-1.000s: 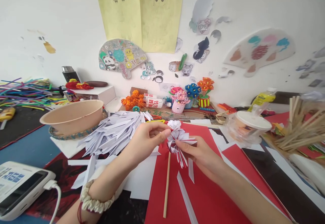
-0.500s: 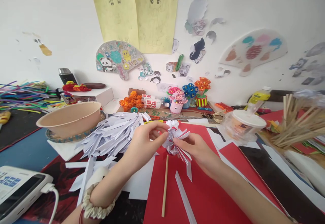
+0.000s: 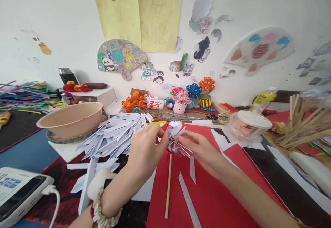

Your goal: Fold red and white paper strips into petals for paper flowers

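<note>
A white folded-paper flower (image 3: 176,136) sits on top of a thin wooden stick (image 3: 168,185) above a red paper sheet (image 3: 207,197). My left hand (image 3: 144,150) is closed on the flower's left side, with a scrunchie on the wrist. My right hand (image 3: 204,152) pinches the flower's paper petals from the right. Two loose white paper strips (image 3: 188,200) lie on the red sheet just below the flower.
A heap of folded white strips (image 3: 113,136) lies to the left, by a tan bowl (image 3: 71,117). A phone on a cable (image 3: 20,193) is at the near left. A lidded plastic cup (image 3: 248,126) and wooden sticks (image 3: 307,124) stand at the right. Small craft flower pots (image 3: 191,97) line the wall.
Both hands have pressed in around the flower. The petals, spread out a second ago, are now gathered upward and closer together. The stick stands slightly more upright.
</note>
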{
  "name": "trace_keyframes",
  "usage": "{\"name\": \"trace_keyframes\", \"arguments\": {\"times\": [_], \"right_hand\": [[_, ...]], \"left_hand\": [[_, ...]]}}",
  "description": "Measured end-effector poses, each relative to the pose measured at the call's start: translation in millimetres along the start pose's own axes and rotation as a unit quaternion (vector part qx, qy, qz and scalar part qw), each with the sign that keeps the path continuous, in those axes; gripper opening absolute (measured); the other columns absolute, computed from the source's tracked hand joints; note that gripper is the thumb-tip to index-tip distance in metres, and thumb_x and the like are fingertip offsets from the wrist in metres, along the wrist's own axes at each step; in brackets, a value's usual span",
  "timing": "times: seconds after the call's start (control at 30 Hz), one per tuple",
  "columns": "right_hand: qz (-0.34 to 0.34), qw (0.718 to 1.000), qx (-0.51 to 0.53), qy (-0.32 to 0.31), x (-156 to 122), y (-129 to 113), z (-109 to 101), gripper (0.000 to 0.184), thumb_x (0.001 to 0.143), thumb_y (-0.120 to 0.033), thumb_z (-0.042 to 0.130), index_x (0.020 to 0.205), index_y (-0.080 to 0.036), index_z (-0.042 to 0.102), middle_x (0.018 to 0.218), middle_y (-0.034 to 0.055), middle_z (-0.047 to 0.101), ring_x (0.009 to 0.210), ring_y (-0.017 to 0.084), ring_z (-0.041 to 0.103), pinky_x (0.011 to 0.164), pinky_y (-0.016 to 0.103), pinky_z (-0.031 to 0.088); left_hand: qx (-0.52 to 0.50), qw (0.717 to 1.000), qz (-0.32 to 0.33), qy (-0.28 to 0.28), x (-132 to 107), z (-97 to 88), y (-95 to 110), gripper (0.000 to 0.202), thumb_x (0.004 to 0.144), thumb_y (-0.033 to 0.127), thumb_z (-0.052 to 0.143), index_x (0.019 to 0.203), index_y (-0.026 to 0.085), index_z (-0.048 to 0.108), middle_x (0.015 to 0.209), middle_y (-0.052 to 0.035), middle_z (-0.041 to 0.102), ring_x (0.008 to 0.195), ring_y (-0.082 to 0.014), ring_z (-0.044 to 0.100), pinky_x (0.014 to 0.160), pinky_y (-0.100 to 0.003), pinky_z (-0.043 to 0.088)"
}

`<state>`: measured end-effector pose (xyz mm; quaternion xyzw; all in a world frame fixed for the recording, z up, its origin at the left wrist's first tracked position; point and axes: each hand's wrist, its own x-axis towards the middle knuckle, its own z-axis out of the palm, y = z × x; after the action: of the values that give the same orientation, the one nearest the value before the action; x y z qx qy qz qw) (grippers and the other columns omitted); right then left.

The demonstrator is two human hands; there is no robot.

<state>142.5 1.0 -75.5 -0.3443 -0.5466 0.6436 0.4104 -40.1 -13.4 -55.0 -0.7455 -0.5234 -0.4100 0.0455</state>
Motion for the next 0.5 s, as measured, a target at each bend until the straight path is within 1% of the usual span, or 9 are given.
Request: {"name": "trace_keyframes", "arguments": {"times": [0.07,0.1,0.17,0.23,0.3,0.37,0.43,0.47,0.5], "right_hand": [[0.015,1.000,0.008,-0.019,0,0,-1,0.037,0.086,-0.045,0.071,0.118,-0.025,0.071,0.096,0.0042,0.076,0.080,0.017,0.069,0.079,0.031,0.052],[0.014,1.000,0.009,-0.019,0,0,-2,0.037,0.085,-0.044,0.073,0.117,-0.025,0.072,0.093,0.0040,0.076,0.080,0.017,0.069,0.079,0.031,0.052],[0.006,1.000,0.011,-0.008,1,2,-3,0.037,0.080,-0.041,0.078,0.112,-0.023,0.074,0.092,0.0043,0.077,0.085,0.019,0.070,0.084,0.032,0.051],[-0.001,1.000,0.017,0.004,2,3,-4,0.033,0.076,-0.038,0.082,0.105,-0.023,0.077,0.093,0.0049,0.078,0.091,0.020,0.070,0.088,0.033,0.050],[0.000,1.000,0.024,0.008,3,3,-4,0.030,0.076,-0.035,0.082,0.103,-0.022,0.078,0.095,0.0055,0.078,0.092,0.021,0.070,0.089,0.033,0.051],[0.001,0.999,0.031,0.009,3,3,-5,0.029,0.078,-0.033,0.080,0.104,-0.021,0.078,0.097,0.0062,0.078,0.093,0.020,0.070,0.088,0.032,0.050],[0.005,0.999,0.035,-0.002,3,2,-6,0.029,0.080,-0.031,0.078,0.107,-0.020,0.078,0.097,0.0068,0.078,0.090,0.019,0.069,0.084,0.031,0.050],[0.006,0.999,0.036,-0.009,3,1,-7,0.029,0.081,-0.031,0.078,0.108,-0.020,0.077,0.096,0.0068,0.077,0.088,0.018,0.069,0.082,0.030,0.050],[0.007,0.999,0.037,-0.015,3,1,-8,0.029,0.081,-0.031,0.078,0.108,-0.020,0.077,0.095,0.0064,0.077,0.085,0.017,0.068,0.079,0.029,0.050]], "left_hand": [[0.045,0.998,0.034,0.034,-3,2.4,0,0.028,0.091,0.019,0.051,0.063,0.019,0.047,0.059,0.0019,0.058,0.050,-0.0098,0.046,0.053,-0.024,0.032],[0.062,0.996,0.050,0.044,-4,3.4,0,0.029,0.092,0.019,0.050,0.063,0.019,0.047,0.059,0.0020,0.057,0.049,-0.0096,0.045,0.053,-0.024,0.031],[0.067,0.994,0.068,0.045,-5,3.8,2,0.030,0.093,0.020,0.050,0.064,0.018,0.047,0.058,0.0020,0.056,0.049,-0.0095,0.044,0.052,-0.025,0.030],[0.028,0.998,0.055,0.028,-4,1.8,4,0.030,0.094,0.022,0.051,0.064,0.018,0.049,0.059,0.0020,0.056,0.050,-0.0096,0.045,0.053,-0.025,0.031],[-0.044,0.999,0.005,-0.002,0,-2.4,4,0.032,0.095,0.025,0.049,0.064,0.017,0.051,0.058,0.0018,0.056,0.051,-0.0099,0.046,0.054,-0.025,0.034],[-0.135,0.988,-0.061,-0.045,6,-7.3,3,0.032,0.097,0.029,0.048,0.068,0.017,0.057,0.064,0.0003,0.061,0.056,-0.0111,0.052,0.057,-0.025,0.038],[-0.233,0.962,-0.101,-0.101,11,-11.3,-1,0.023,0.095,0.033,0.051,0.085,0.017,0.065,0.083,-0.0023,0.069,0.070,-0.0133,0.059,0.062,-0.024,0.043],[-0.274,0.946,-0.108,-0.134,13,-12.4,-3,0.021,0.095,0.035,0.053,0.096,0.018,0.066,0.093,-0.0032,0.070,0.073,-0.0138,0.060,0.064,-0.025,0.045],[-0.310,0.929,-0.113,-0.168,15,-12.9,-5,0.024,0.094,0.037,0.055,0.105,0.019,0.066,0.100,-0.0041,0.070,0.075,-0.0141,0.060,0.064,-0.025,0.046]]}}
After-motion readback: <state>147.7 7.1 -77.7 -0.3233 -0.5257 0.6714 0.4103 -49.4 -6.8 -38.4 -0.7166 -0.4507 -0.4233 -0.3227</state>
